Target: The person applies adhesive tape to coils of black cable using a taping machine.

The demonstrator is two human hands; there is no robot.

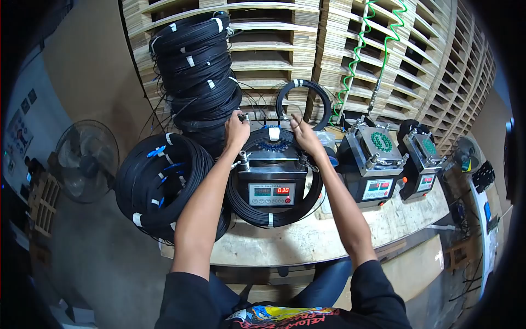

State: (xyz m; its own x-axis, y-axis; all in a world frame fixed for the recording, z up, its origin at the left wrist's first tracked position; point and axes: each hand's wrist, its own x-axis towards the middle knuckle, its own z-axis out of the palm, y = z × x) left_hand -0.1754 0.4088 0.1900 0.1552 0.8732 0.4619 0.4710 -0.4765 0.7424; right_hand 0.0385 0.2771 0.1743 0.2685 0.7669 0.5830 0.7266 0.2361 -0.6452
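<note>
Tag [274,134] on coil [287,218], between hands [237,131] [304,136].

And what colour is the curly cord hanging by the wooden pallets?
The curly cord is bright green; the head view shows it best.

Wide-lens distortion bows the pale slatted wooden pallets [263,49]; black vignetting rings moderately lit surroundings, and glowing red digits [282,191] stand out.

"0.30" on machine display [282,191]; "KELOM", partial, on shirt [285,318].
</note>
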